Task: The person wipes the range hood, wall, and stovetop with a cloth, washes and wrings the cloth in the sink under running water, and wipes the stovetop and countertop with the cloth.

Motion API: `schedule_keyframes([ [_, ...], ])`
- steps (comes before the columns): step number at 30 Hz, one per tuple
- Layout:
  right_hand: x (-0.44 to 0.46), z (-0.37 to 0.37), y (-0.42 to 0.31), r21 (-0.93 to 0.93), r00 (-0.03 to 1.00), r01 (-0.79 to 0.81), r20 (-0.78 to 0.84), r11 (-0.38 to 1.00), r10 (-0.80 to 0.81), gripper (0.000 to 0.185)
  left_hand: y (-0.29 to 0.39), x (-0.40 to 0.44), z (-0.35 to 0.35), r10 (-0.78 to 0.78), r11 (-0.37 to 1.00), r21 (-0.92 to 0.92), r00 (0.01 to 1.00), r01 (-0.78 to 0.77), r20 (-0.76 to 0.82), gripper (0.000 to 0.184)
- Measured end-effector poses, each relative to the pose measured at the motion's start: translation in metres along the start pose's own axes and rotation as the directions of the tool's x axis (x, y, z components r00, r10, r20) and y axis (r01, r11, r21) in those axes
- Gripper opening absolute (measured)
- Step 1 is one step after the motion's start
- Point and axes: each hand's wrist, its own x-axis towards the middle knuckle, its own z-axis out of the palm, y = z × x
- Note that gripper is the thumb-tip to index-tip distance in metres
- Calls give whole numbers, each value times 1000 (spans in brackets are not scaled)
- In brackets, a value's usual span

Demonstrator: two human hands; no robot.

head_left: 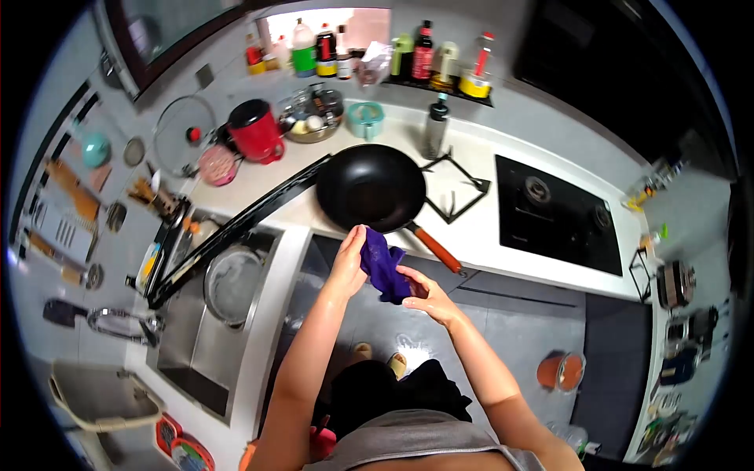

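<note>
A crumpled purple cloth [382,265] is held up in front of me, above the floor and close to the counter's front edge. My left hand [346,263] grips it from the left, fingers pressed together against the fabric. On the other side, my right hand [430,298] has its fingers and thumb curled at the cloth's right edge, pinching it. Just beyond the hands, a black wok [369,187] sits on the counter, its reddish wooden handle [440,250] pointing toward the front right. The wok's interior looks dark and bare.
To the left is a steel sink [192,345] holding a metal pot [233,286]; a long black rail [243,224] lies across it. A pot stand [455,188] and black gas hob [554,212] lie right. A red kettle [255,132] and dark bottle [434,129] stand behind.
</note>
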Motion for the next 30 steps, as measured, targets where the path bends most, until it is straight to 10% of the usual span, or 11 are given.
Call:
schedule_keyframes([
  [7,-17,-46,-30,-88,848,296,-434,951,-305,54,-43,43,79,-243,951,251,936,179,255,13],
  [11,-29,-89,-33,147,903,115,-428,982,-42,39,-64,61,120,-295,872,480,882,91,368,15],
  [19,-82,-161,-64,292,757,469,-619,833,-209,19,-129,88,186,-416,758,652,783,17,463,18],
  [27,-152,-292,-95,69,723,344,-656,936,-217,22,-229,131,275,-428,684,724,756,-86,495,19],
  [30,-189,-354,-121,-327,823,-65,-552,943,-135,26,-267,144,310,-471,694,720,753,-6,460,20],
])
